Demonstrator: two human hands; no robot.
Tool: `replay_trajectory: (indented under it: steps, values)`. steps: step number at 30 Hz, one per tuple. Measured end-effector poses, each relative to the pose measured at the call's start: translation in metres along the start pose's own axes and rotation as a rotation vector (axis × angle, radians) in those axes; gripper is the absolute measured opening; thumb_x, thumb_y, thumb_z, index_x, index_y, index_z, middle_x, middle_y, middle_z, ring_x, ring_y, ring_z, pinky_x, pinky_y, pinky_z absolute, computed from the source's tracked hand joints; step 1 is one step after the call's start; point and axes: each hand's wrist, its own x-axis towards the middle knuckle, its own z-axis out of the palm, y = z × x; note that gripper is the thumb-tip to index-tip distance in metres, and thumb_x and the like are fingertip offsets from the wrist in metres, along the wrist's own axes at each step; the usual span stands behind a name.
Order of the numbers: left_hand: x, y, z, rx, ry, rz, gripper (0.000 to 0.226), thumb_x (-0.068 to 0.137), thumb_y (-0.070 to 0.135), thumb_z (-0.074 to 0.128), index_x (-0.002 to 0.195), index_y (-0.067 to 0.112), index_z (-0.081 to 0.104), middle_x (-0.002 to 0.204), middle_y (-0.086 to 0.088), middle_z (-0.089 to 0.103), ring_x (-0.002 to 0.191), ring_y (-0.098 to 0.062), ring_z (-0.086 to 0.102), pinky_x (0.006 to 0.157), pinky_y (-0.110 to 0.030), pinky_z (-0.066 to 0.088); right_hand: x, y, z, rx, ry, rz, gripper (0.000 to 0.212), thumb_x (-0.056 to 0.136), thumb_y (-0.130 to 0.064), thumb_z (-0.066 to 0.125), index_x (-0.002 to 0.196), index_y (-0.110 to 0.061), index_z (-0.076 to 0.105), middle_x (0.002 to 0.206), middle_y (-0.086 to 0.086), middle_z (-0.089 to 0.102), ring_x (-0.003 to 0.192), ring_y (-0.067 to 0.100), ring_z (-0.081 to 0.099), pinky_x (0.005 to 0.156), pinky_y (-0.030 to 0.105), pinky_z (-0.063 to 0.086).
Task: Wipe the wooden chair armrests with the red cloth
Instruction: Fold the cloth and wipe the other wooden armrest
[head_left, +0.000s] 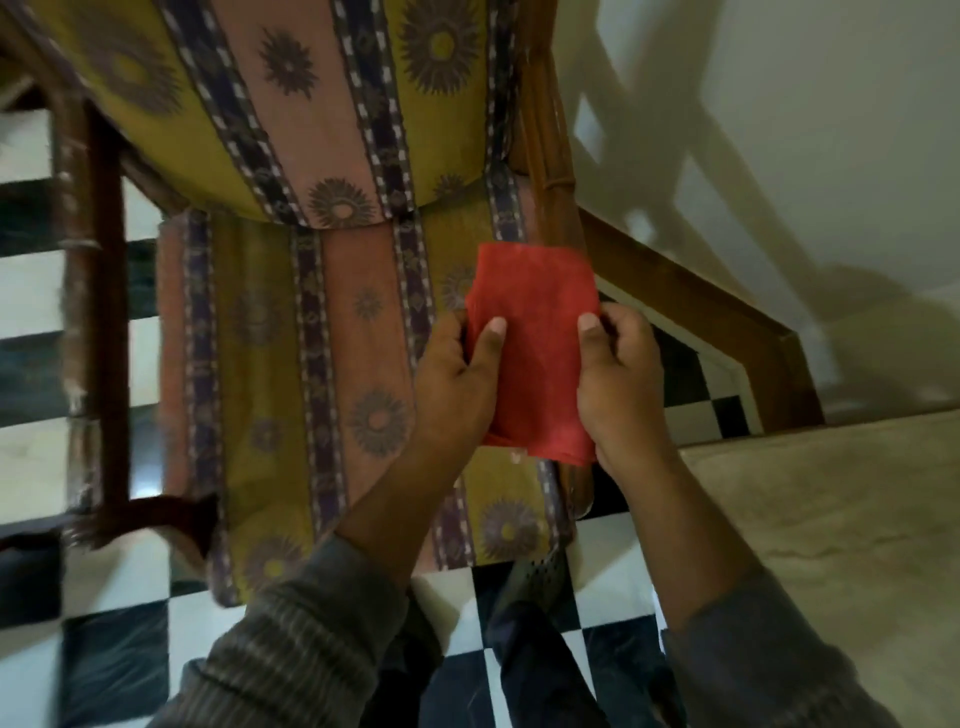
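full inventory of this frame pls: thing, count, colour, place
cloth: 1, red, folded, held in both hands over the chair's right side
chair: 1, brown wood frame, centre
armrests: 2, brown wood, left and right of the seat
cushions: 2, striped olive, pink and purple with sun motifs, seat and back
floor: 1, black and white checks, under the chair
skirting: 1, brown, along the wall on the right
wall: 1, off-white, upper right
left hand: 1, on the cloth's left edge
right hand: 1, on its right edge
sleeves: 2, grey striped, bottom

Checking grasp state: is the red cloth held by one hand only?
No. Both the left hand and the right hand grip the red cloth, thumbs on top.
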Motion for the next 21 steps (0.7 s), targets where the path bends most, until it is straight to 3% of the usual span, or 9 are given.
replay_trajectory:
  steps: [2, 4, 6, 9, 12, 14, 17, 21]
  values:
    - [-0.01, 0.013, -0.03, 0.011, 0.07, 0.047, 0.019, 0.1, 0.027, 0.056, 0.083, 0.02, 0.051, 0.077, 0.007, 0.053, 0.061, 0.005, 0.049, 0.053, -0.022, 0.044, -0.019, -0.019, 0.016, -0.007, -0.04, -0.023, 0.03, 0.097, -0.057, 0.039, 0.119, -0.041, 0.05, 0.112, -0.013, 0.059, 0.097, 0.006, 0.061, 0.083, 0.042, 0.056]
    - [-0.018, 0.019, -0.065, 0.006, 0.131, 0.063, 0.02, 0.1, 0.029, 0.057, 0.082, 0.021, 0.051, 0.076, 0.005, 0.054, 0.062, 0.001, 0.05, 0.054, -0.024, 0.045, -0.04, -0.036, 0.037, -0.01, -0.061, -0.071, 0.018, 0.096, -0.058, 0.039, 0.109, -0.05, 0.049, 0.105, -0.021, 0.056, 0.092, -0.004, 0.06, 0.077, 0.034, 0.055]
    - [-0.025, 0.02, -0.094, -0.004, 0.16, 0.068, 0.019, 0.099, 0.033, 0.056, 0.088, 0.017, 0.053, 0.08, 0.003, 0.057, 0.065, -0.004, 0.054, 0.056, -0.028, 0.049, -0.057, -0.049, 0.056, 0.007, -0.081, -0.097, 0.022, 0.097, -0.056, 0.039, 0.114, -0.046, 0.05, 0.102, -0.024, 0.054, 0.091, -0.005, 0.059, 0.076, 0.032, 0.054]
    - [-0.031, 0.006, -0.147, -0.045, 0.179, 0.087, 0.012, 0.099, 0.035, 0.055, 0.092, 0.026, 0.056, 0.084, 0.014, 0.061, 0.071, 0.001, 0.059, 0.061, -0.02, 0.053, -0.084, -0.054, 0.1, 0.01, -0.112, -0.12, 0.031, 0.098, -0.055, 0.04, 0.121, -0.039, 0.051, 0.107, -0.018, 0.06, 0.093, 0.003, 0.061, 0.079, 0.035, 0.057]
    - [-0.035, -0.014, -0.209, -0.057, 0.185, 0.078, 0.012, 0.097, 0.039, 0.054, 0.098, 0.027, 0.057, 0.092, 0.014, 0.064, 0.081, -0.003, 0.063, 0.068, -0.029, 0.059, -0.113, -0.052, 0.155, 0.023, -0.163, -0.129, 0.026, 0.096, -0.059, 0.039, 0.117, -0.047, 0.05, 0.106, -0.024, 0.06, 0.089, -0.007, 0.061, 0.071, 0.019, 0.054]
    - [-0.037, -0.029, -0.259, -0.024, 0.199, 0.086, 0.008, 0.099, 0.035, 0.054, 0.098, 0.027, 0.056, 0.091, 0.019, 0.064, 0.082, -0.003, 0.062, 0.071, -0.032, 0.059, -0.139, -0.053, 0.201, 0.034, -0.192, -0.117, 0.025, 0.097, -0.057, 0.04, 0.117, -0.046, 0.051, 0.105, -0.025, 0.061, 0.09, -0.01, 0.06, 0.071, 0.019, 0.055]
    - [-0.036, -0.043, -0.314, 0.029, 0.227, 0.108, 0.003, 0.097, 0.035, 0.054, 0.098, 0.033, 0.055, 0.086, 0.031, 0.065, 0.08, 0.006, 0.063, 0.066, -0.015, 0.054, -0.168, -0.053, 0.254, 0.081, -0.206, -0.094, 0.021, 0.098, -0.052, 0.044, 0.115, -0.044, 0.053, 0.103, -0.025, 0.064, 0.091, -0.006, 0.063, 0.077, 0.028, 0.058]
    - [-0.025, -0.061, -0.378, 0.106, 0.307, 0.139, 0.009, 0.095, 0.044, 0.054, 0.095, 0.035, 0.053, 0.085, 0.038, 0.062, 0.078, 0.009, 0.061, 0.063, -0.009, 0.049, -0.187, -0.056, 0.322, 0.074, -0.238, -0.144, 0.027, 0.098, -0.051, 0.044, 0.12, -0.039, 0.053, 0.109, -0.022, 0.061, 0.094, -0.005, 0.061, 0.08, 0.026, 0.056]
